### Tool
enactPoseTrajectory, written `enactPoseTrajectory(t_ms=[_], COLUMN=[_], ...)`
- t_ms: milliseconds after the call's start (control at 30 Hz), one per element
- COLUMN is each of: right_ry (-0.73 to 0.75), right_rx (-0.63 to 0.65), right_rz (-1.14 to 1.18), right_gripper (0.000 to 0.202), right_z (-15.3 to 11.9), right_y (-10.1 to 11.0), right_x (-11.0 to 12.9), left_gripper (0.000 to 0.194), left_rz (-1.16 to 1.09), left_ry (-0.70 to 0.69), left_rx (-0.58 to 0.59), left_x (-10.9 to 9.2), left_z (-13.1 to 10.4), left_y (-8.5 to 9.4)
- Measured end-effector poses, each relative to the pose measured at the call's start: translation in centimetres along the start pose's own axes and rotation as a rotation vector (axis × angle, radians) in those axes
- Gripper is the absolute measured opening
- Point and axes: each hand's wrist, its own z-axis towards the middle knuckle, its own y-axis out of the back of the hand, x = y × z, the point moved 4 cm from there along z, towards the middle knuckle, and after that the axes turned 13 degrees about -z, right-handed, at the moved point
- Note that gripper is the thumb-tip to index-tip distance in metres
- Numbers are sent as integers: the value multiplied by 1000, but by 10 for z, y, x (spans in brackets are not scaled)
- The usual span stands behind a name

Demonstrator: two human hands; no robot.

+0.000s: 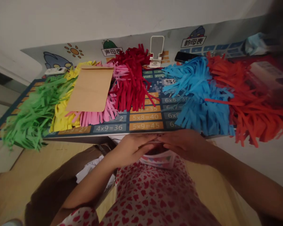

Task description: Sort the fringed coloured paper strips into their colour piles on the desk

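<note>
My left hand and my right hand meet fingertip to fingertip at the table's front edge. Their fingers are stretched out, thumbs apart from them, and neither visibly grips anything. Just below them, against the heart-print dress, is a small pale container with a coloured pattern; its inside looks dark and is partly hidden by the hands. Nearest on the table are bundles of fringed paper strips: dark red, pink and blue. A brown paper envelope lies over the yellow and pink strips.
Green strips and yellow strips lie left, orange-red strips right. A white folding stand, a black phone and a white device stand along the back. A dark bag with white paper is below left.
</note>
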Motion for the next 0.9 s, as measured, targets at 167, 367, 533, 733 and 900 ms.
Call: enactPoseTrajectory(t_ms=[167, 367, 533, 733, 900], right_ry=[-79, -554, -596, -649, -618], right_rx=[214, 215, 214, 240, 253], right_rz=[258, 591, 773, 835, 669], right_gripper=[27, 40, 48, 44, 36], right_z=[-15, -37, -49, -61, -63], right_y=[-6, -32, -45, -50, -43], right_x=[17, 3, 6, 5, 8], left_gripper=[35, 29, 29, 23, 30], left_rz=[-70, -24, -50, -109, -210], left_ry=[120, 241, 200, 199, 228], left_rx=[-121, -188, -182, -126, -199], left_x=[-11, -8, -6, -9, -1], left_z=[-18, -33, -39, -40, -44], left_y=[-11, -14, -15, -15, -17])
